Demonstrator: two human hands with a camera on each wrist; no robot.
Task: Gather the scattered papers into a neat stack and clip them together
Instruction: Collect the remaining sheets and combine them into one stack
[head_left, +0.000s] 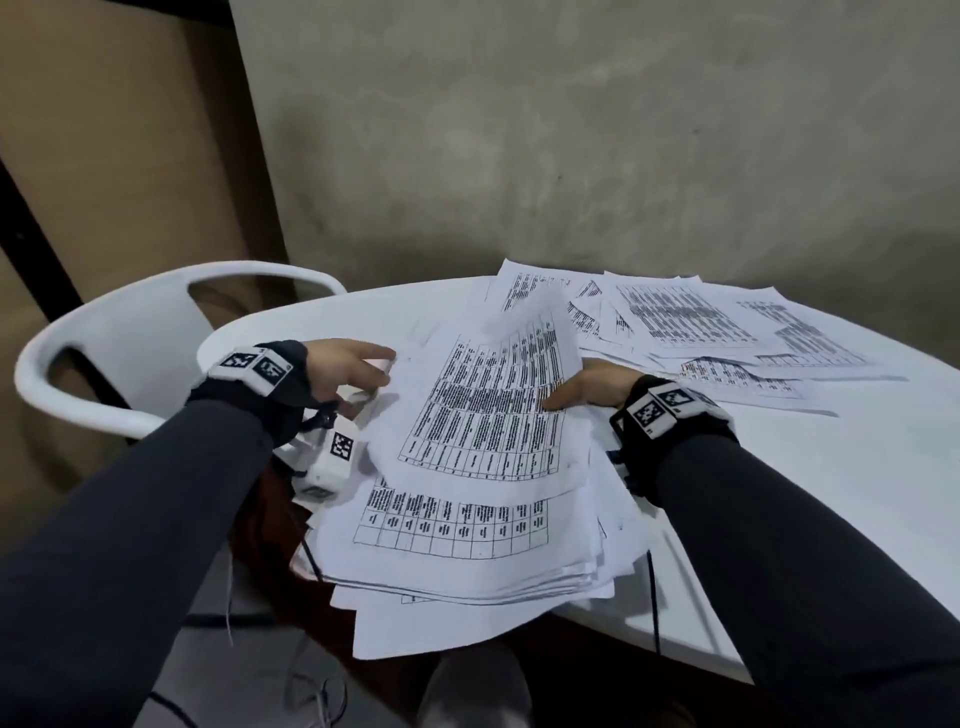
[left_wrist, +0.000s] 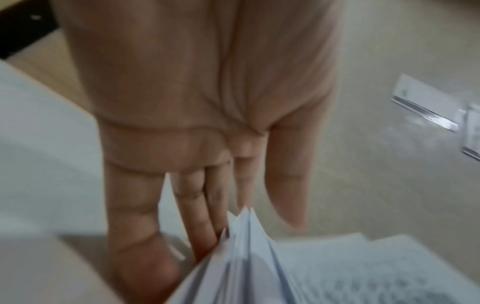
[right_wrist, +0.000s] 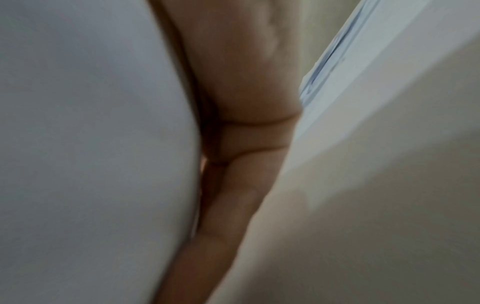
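Observation:
A loose stack of printed table sheets (head_left: 467, 545) overhangs the near left edge of the white table (head_left: 831, 493). Its top sheets (head_left: 493, 405) are lifted and curled. My right hand (head_left: 576, 389) pinches them at their right edge, thumb on top and fingers underneath. In the right wrist view that hand (right_wrist: 241, 123) is wedged between sheets (right_wrist: 91, 144). My left hand (head_left: 363, 369) is at the stack's left edge. In the left wrist view its fingers (left_wrist: 202, 216) are straight and touch the paper edges (left_wrist: 259, 267). More sheets (head_left: 701, 332) lie scattered at the back right.
A white plastic chair (head_left: 104, 353) stands just left of the table. A grey wall (head_left: 571, 156) runs close behind. Thin cables (head_left: 654, 597) hang by the table's front edge, above the floor.

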